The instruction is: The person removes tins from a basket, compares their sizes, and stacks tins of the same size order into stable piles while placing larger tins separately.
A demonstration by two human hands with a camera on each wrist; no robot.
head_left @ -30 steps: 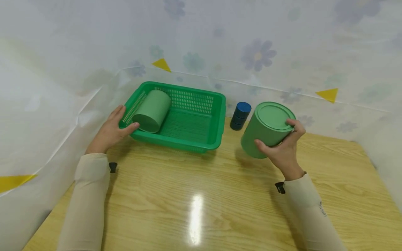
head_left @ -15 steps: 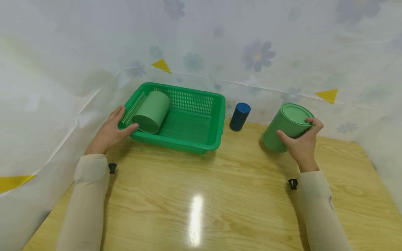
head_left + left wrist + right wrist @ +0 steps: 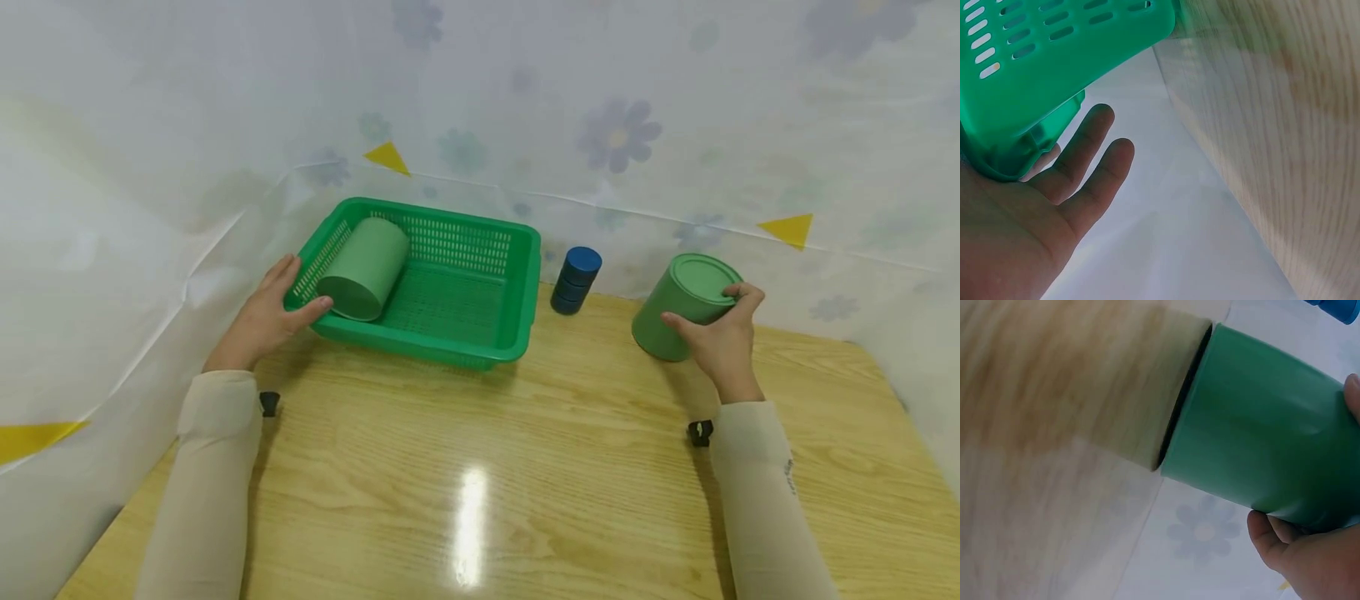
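In the head view my right hand (image 3: 723, 346) grips a green lidded canister (image 3: 678, 321) near its top, thumb on the near side and fingertips at the lid's edge. The canister stands nearly upright, its base right at the wooden table in the right wrist view, where its green side (image 3: 1260, 425) fills much of the picture. My left hand (image 3: 258, 321) rests at the near left corner of a green plastic basket (image 3: 427, 340), thumb over the rim. Its other fingers (image 3: 1088, 147) are straight and spread outside the basket wall. A second green canister (image 3: 366, 267) lies on its side in the basket.
A dark blue ribbed cylinder (image 3: 576, 279) stands between the basket and the upright canister, close to the back wall. White sheeting (image 3: 480, 100) printed with flowers encloses the wooden table (image 3: 375, 467) at the back and both sides.
My right hand has carried the canister to the right and back, away from the blue cylinder, and lowered it to the table. The left hand and basket have stayed in place.
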